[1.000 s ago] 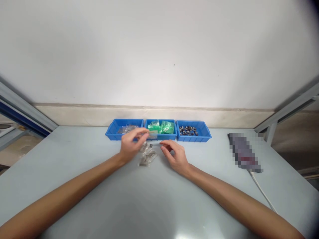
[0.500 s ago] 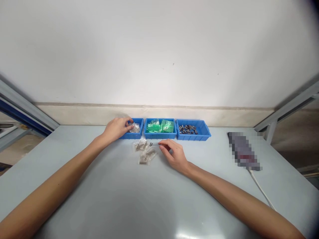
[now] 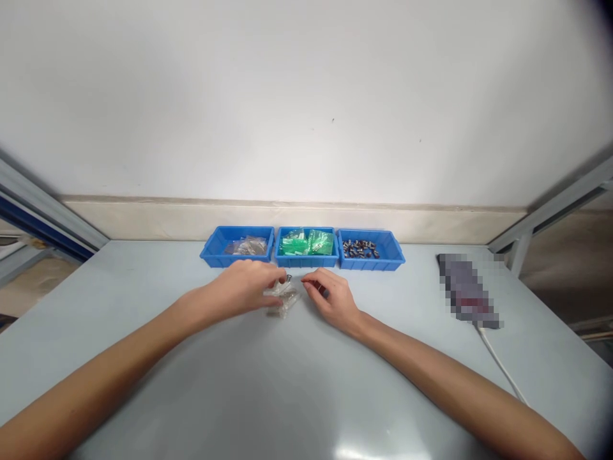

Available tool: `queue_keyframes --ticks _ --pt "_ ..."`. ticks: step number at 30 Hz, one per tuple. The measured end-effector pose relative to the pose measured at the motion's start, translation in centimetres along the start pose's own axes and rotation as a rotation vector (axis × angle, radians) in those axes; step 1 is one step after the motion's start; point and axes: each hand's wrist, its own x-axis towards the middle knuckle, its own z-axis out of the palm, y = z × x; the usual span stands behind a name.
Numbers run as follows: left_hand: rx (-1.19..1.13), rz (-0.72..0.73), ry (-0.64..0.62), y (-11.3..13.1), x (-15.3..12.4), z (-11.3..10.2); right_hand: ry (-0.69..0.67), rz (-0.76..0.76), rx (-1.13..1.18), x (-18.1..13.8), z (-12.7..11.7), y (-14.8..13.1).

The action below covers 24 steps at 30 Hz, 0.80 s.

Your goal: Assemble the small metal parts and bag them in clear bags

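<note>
My left hand (image 3: 246, 285) reaches over small clear plastic bags (image 3: 286, 300) on the table, thumb and fingers apart. It covers part of the bags, and the contents look like small metal parts. Just beyond its fingertips lies a small dark metal piece (image 3: 289, 278). To the right of the bags, my right hand (image 3: 332, 295) rests low over the table. Its thumb and index fingertips come together in a pinch; whatever sits between them, if anything, is too small to make out.
Along the wall stand three blue bins: the left bin (image 3: 218, 260) with clear bags of metal parts, the middle bin (image 3: 306, 262) with green packets, the right bin (image 3: 390, 259) with small metal pieces. A blurred dark object (image 3: 467, 287) with a white cable (image 3: 502, 364) lies right.
My left hand has come out of the left bin and moved right and nearer, over the bags on the table. My right hand has hardly moved.
</note>
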Motion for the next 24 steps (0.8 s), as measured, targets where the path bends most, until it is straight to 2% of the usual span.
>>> queue_keyframes --ticks 5,13,17,21,24 --pt "0.152 0.080 -0.122 0.7 0.1 1.9 0.005 -0.008 -0.007 -0.1 0.1 0.2" --pt "0.233 0.214 -0.046 0.9 0.4 3.0 0.009 0.007 -0.009 0.0 0.3 0.4" --pt "0.174 0.219 0.094 0.4 0.9 3.3 0.038 0.038 -0.009 -0.1 0.2 0.4" --pt "-0.077 0.226 0.343 0.2 1.1 3.6 0.028 0.043 0.032 -0.1 0.1 0.3" --pt "-0.226 0.248 0.462 0.7 1.1 4.1 0.022 0.027 0.036 -0.1 0.1 0.2"
